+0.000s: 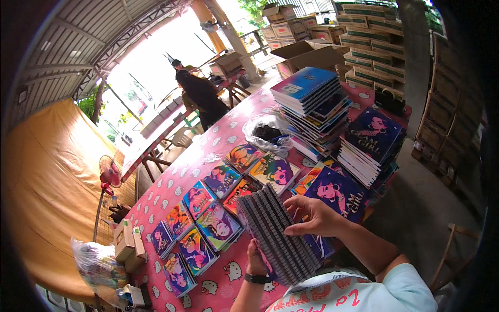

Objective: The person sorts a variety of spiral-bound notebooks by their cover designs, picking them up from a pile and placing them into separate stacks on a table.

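A stack of spiral notebooks (275,234) is tilted up in front of my body, its dark coil bindings turned toward me. My left hand (255,262), with a dark band at the wrist, grips the stack from its left side; most of its fingers are hidden behind the notebooks. At the right side of the bindings is my right hand (314,216), thumb and fingers apart, the fingertips at the coils. Just beyond the stack lie rows of small notebooks (218,223) with colourful illustrated covers. A dark blue notebook (332,192) with a cartoon figure rests beside my right hand.
Tall notebook piles (312,104) stand at the far right of the pink patterned table (208,156). Near them sits a white plastic bag (265,130) with dark contents. Cardboard boxes (374,47) are stacked behind. A person (200,96) in dark clothes is at another table; a red fan (110,171) stands left.
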Available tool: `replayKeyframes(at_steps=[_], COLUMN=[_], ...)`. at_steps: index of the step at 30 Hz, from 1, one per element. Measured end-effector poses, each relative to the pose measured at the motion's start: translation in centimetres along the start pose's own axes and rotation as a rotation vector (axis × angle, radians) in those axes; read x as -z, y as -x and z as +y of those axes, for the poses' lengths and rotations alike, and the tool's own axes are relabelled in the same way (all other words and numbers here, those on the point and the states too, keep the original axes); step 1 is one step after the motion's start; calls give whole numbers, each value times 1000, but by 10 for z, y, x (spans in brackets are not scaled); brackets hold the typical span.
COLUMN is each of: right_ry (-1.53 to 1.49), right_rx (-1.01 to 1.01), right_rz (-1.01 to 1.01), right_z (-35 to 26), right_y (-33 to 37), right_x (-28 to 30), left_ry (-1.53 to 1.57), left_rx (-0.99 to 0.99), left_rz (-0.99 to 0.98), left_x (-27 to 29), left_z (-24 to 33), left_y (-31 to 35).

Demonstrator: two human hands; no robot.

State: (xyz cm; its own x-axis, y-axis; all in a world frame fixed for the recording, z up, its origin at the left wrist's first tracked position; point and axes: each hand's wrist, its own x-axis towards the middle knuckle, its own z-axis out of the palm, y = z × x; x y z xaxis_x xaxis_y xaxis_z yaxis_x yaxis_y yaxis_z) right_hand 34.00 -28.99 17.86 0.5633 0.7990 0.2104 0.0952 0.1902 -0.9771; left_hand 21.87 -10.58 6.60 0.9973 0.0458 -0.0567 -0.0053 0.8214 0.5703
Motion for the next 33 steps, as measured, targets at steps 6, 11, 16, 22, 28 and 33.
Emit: replayKeyframes(at_steps=[6,11,16,22,28,33], right_ry=[52,76,168,565,190,304], right_rx=[-48,-67,-74,38,-62,306], right_rz=[121,151,206,327,195,100], right_z=[-19,-16,-23,-27,-21,-10], right_y=[13,19,24,25,18,-12], right_x=[-10,-3,-6,-18,-8,-3], left_ry=[212,125,68,81,-170,-498], left_rx=[225,225,150,77,-138,-474], left_rz=[-67,-86,-154,-110,23,111], left_x=[39,6,-21,-16,-40,-1], left_z=[-33,-32,-27,-33,-2,43], left_y=[-2,-3,3,5,4,7])
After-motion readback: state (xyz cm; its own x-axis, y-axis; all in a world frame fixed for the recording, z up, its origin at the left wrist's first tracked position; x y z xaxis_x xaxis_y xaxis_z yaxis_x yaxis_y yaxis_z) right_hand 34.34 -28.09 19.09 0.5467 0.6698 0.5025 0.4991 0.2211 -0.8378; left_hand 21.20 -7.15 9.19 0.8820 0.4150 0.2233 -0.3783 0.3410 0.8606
